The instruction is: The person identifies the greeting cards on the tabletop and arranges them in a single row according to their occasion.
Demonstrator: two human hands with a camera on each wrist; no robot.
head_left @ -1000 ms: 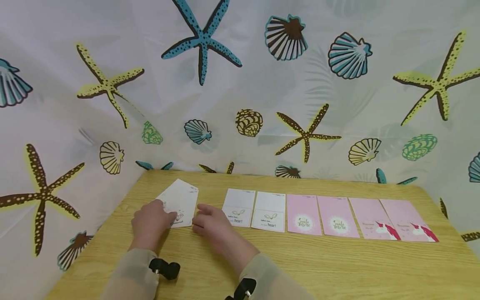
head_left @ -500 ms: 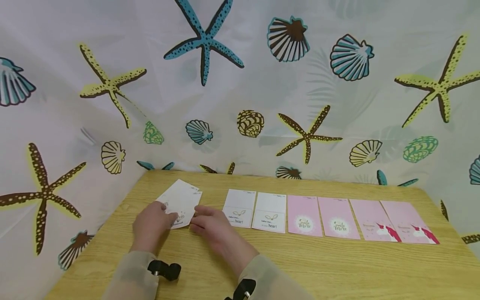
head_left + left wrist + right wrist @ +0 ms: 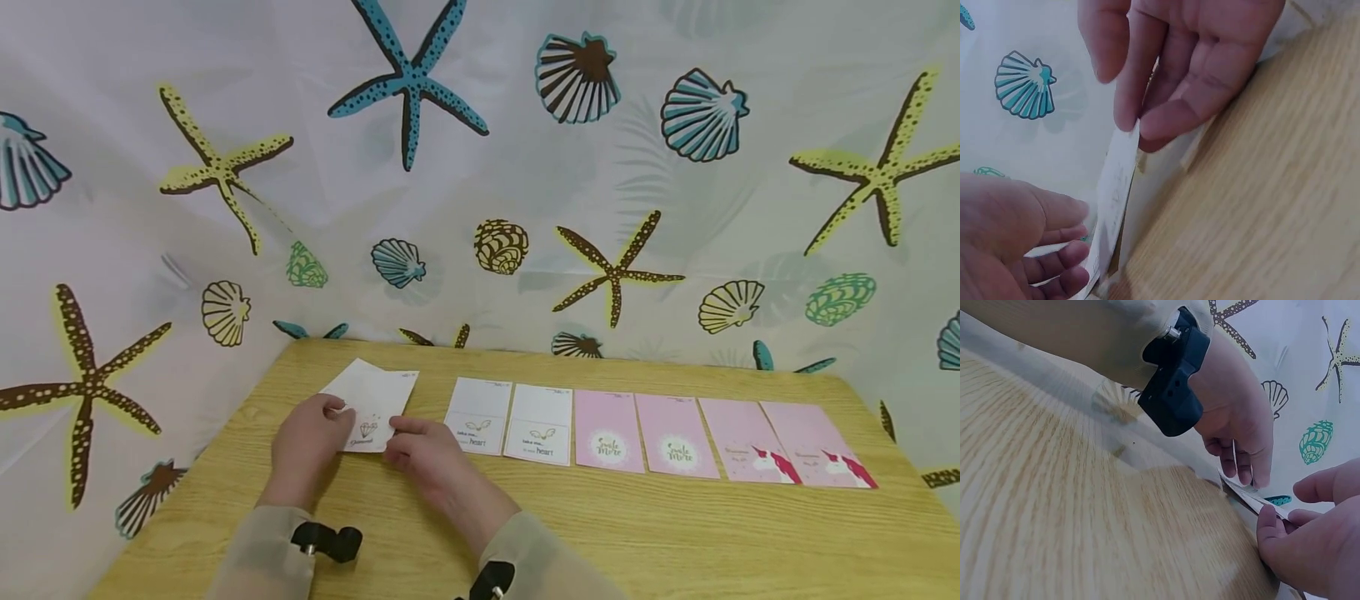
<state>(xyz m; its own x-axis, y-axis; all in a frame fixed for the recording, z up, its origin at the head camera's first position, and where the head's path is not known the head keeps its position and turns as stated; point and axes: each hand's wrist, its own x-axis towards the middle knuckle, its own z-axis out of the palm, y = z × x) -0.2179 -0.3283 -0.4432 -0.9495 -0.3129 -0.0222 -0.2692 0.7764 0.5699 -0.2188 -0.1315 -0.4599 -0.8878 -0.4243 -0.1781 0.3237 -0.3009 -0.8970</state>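
Two overlapping white cards lie at the left of the table in the head view. The front white card (image 3: 382,396) bears a small diamond drawing above a word. Behind it, at the left, shows a corner of the back white card (image 3: 357,369). My left hand (image 3: 309,442) holds the cards at their left side, and its fingers partly cover them. With my right hand (image 3: 435,462) I pinch the front card's right edge. In the left wrist view the right hand's fingertips (image 3: 1147,128) meet at the card's edge; the right wrist view shows the same card nearly edge-on.
A row of cards lies to the right: two white winged-heart cards (image 3: 478,417), two pink "Smile More" cards (image 3: 609,417) and two pink unicorn cards (image 3: 750,425). The wooden table (image 3: 600,533) meets a seashell-patterned cloth (image 3: 465,183) behind and at the sides.
The front white card has slid rightward and turned, uncovering its diamond print beside the left hand. My right hand has kept to its right edge. The row of cards has stayed put.
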